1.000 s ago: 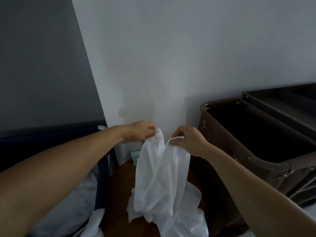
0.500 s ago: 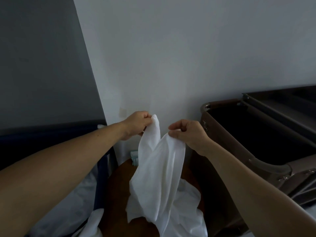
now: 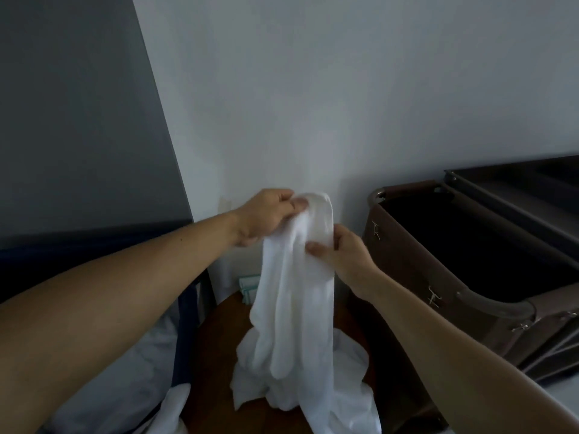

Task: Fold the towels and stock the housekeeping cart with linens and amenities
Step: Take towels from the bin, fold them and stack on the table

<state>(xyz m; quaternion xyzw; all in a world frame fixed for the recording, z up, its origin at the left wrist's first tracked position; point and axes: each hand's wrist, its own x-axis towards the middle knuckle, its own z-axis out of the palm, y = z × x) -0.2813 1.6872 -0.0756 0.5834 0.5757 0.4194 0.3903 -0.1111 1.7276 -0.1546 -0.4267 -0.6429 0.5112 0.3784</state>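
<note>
A white towel (image 3: 294, 296) hangs bunched in front of me, its lower end pooled on a round brown wooden table (image 3: 216, 364). My left hand (image 3: 266, 217) grips its top edge, held high near the white wall. My right hand (image 3: 340, 253) pinches the towel just below and to the right, thumb on the cloth. The two hands are close together. To the right stands the housekeeping cart (image 3: 488, 311) with its dark brown linen bag open and nothing visible inside.
A small folded pale-green cloth (image 3: 249, 288) lies at the back of the table against the wall. White bedding (image 3: 125, 386) and a dark blue bed frame (image 3: 188, 324) sit at lower left. A grey wall panel fills the upper left.
My hands have come together and risen slightly, gathering the towel's top into one bunch. My right hand has slid down the cloth below my left.
</note>
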